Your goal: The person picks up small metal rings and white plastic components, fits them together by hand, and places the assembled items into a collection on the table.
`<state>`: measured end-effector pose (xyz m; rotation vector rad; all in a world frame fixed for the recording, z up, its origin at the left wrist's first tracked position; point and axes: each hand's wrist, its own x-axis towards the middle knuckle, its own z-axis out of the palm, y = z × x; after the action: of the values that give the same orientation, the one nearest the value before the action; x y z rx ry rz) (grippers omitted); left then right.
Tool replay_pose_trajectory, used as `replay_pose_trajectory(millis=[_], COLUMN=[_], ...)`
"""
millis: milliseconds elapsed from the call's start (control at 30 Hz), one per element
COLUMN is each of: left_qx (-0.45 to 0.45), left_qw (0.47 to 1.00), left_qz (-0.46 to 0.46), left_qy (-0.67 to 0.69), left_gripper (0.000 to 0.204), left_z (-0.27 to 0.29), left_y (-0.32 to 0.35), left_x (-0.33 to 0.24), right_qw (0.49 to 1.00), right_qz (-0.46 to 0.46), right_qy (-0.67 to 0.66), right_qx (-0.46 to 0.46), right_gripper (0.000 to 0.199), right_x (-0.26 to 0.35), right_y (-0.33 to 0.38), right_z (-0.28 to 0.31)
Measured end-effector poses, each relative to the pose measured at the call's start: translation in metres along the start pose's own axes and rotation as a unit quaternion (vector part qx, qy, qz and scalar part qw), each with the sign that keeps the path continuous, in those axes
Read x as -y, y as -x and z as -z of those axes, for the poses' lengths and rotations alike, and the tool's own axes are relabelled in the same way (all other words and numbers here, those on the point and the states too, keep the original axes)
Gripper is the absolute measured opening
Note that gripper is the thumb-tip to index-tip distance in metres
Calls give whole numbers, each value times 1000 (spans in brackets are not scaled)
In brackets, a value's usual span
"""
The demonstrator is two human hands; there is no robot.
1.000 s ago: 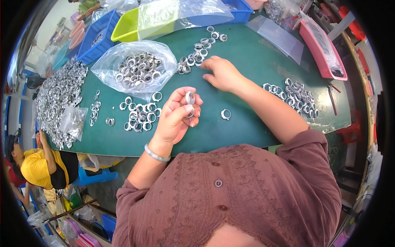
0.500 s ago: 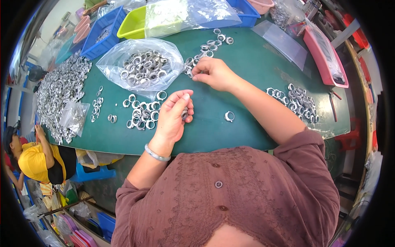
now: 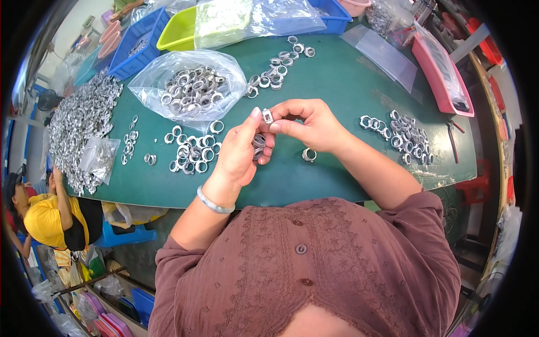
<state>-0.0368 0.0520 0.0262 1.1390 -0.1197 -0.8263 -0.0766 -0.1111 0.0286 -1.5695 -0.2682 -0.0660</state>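
Between the fingertips of my right hand (image 3: 307, 124) is a silver metal ring (image 3: 268, 116) with a rectangular opening in its top. My left hand (image 3: 238, 147) is closed, its thumb tip touching or very near that ring. More silver rings (image 3: 259, 143) are tucked in the curled fingers of my left hand; some are hidden. A single ring (image 3: 309, 155) lies on the green table just below my right wrist. Close to my left hand is a loose group of rings (image 3: 193, 153). A scattered line of rings (image 3: 275, 73) lies beyond my hands.
A clear bag of rings (image 3: 149, 90) stands left of centre. Another ring pile (image 3: 411, 137) is at right, near a pink tray (image 3: 424, 70). A big heap of metal pieces (image 3: 78, 129) covers the far left. Blue (image 3: 120, 67) and lime bins (image 3: 174, 36) line the back. A person in yellow (image 3: 48, 222) is at left.
My right hand has come back from the far line of rings toward my left hand, with a ring now showing in its fingertips. My left hand has hardly moved.
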Motion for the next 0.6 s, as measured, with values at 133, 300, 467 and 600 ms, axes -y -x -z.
replay_pose_trajectory(millis=[133, 300, 467, 600], left_qx=[-12, -6, 26, 37], left_qw=[999, 998, 994, 992], left_qz=[34, 61, 108, 122], left_qy=[1, 27, 14, 17], left_gripper=[39, 43, 53, 53], left_z=[-1, -1, 4, 7], left_y=[-2, -3, -9, -13], left_x=[0, -2, -2, 1], right_qw=[1000, 997, 992, 993], right_qz=[-22, -33, -84, -100], right_qy=[-13, -56, -90, -69], right_qx=[1, 32, 25, 2], right_gripper=[12, 18, 22, 21], right_x=[-3, -4, -4, -8], right_y=[4, 7, 9, 9], right_z=[0, 4, 7, 7])
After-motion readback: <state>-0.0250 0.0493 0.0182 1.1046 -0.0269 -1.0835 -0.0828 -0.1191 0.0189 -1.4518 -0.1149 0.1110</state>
